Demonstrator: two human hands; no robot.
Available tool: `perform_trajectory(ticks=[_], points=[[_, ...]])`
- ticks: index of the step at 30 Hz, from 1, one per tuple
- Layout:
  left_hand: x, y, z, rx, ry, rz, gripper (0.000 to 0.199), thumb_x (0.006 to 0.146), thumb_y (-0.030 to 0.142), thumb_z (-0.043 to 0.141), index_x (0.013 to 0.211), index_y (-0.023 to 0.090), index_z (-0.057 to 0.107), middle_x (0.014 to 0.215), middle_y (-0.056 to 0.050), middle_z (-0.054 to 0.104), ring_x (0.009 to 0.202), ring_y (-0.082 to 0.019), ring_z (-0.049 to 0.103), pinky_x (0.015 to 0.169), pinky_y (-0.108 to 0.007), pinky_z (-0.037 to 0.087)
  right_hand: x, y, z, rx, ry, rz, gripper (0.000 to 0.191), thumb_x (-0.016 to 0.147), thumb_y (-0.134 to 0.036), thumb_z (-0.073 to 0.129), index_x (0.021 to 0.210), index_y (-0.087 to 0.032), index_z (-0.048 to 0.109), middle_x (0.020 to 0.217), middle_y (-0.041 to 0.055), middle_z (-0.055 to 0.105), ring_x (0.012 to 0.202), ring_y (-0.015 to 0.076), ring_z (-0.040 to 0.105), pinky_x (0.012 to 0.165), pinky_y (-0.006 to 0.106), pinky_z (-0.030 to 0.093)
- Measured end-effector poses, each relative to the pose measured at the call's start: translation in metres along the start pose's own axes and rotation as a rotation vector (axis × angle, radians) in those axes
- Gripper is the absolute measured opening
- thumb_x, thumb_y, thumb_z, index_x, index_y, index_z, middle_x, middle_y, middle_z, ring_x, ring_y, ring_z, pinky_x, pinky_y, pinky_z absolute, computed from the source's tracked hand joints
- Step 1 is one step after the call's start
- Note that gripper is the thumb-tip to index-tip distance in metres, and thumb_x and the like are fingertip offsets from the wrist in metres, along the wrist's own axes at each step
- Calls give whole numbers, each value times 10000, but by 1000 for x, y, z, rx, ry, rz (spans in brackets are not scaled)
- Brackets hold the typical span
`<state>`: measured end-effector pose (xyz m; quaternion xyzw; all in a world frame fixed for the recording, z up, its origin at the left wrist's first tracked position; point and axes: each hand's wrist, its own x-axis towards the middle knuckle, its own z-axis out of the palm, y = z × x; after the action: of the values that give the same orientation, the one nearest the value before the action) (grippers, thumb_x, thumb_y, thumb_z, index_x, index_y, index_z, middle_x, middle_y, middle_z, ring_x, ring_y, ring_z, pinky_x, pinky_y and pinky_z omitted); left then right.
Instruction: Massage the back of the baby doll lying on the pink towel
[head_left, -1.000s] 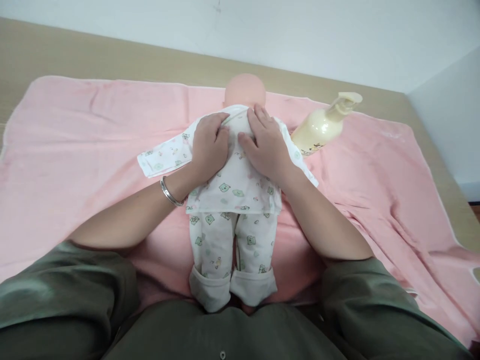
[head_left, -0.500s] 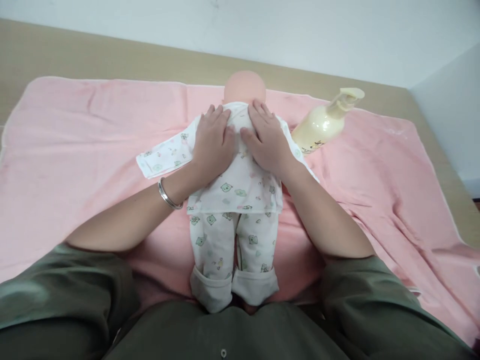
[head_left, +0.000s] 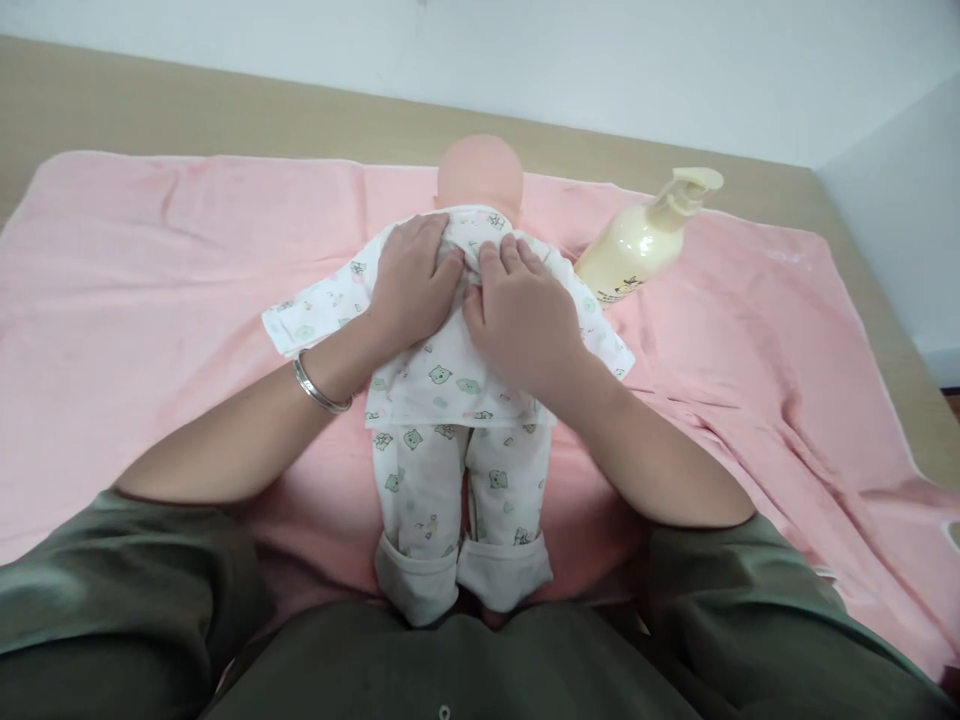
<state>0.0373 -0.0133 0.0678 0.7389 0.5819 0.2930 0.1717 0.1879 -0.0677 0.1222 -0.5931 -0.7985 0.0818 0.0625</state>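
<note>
A baby doll (head_left: 480, 170) lies face down, its bald head pointing away from me. It wears a white printed top (head_left: 450, 385) and matching trousers (head_left: 431, 490) with turned-up cuffs. My left hand (head_left: 415, 275) rests flat on the left of the doll's upper back, fingers stretched out towards the shoulder. On the right of the back lies my right hand (head_left: 529, 310), a little lower, also with fingers extended. The thumbs are near each other along the middle of the back. Neither hand grips anything. The doll's face is hidden.
A pink cloth (head_left: 150, 260) is spread under the doll, with folds on the right. A pale yellow pump bottle (head_left: 637, 245) leans or lies beside the doll's right sleeve. The wooden table edge (head_left: 262, 105) meets a white wall (head_left: 525, 60) behind.
My right hand has slid down the back towards me, away from the doll's neck. My left hand stays near the left shoulder. The view has shifted slightly.
</note>
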Motion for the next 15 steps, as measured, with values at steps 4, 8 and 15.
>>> perform_trajectory(ticks=[4, 8, 15], points=[[-21, 24, 0, -13, 13, -55, 626, 1049, 381, 394, 1606, 102, 453, 1730, -167, 438, 1665, -336, 306, 1417, -574, 185, 26, 25, -6, 152, -37, 12, 622, 1113, -264, 398, 1677, -2, 383, 1780, 185, 341, 1703, 315, 263, 1425, 485, 250], [-23, 26, 1, -42, -32, -57, 657, 1026, 325, 422, 1642, 94, 405, 1776, -143, 370, 1698, -310, 233, 1432, -581, 109, 32, 28, -2, 141, -33, 59, 682, 1123, -298, 349, 1710, 39, 268, 1810, 197, 251, 1722, 311, 193, 1446, 474, 149], [4, -10, 3, -132, 17, 42, 430, 1051, 325, 387, 1406, 249, 617, 1544, -86, 642, 1520, -304, 519, 1358, -535, 348, -5, -4, 1, 13, 29, -7, 667, 1097, -255, 417, 1671, 80, 351, 1750, 264, 357, 1679, 407, 296, 1410, 550, 263]])
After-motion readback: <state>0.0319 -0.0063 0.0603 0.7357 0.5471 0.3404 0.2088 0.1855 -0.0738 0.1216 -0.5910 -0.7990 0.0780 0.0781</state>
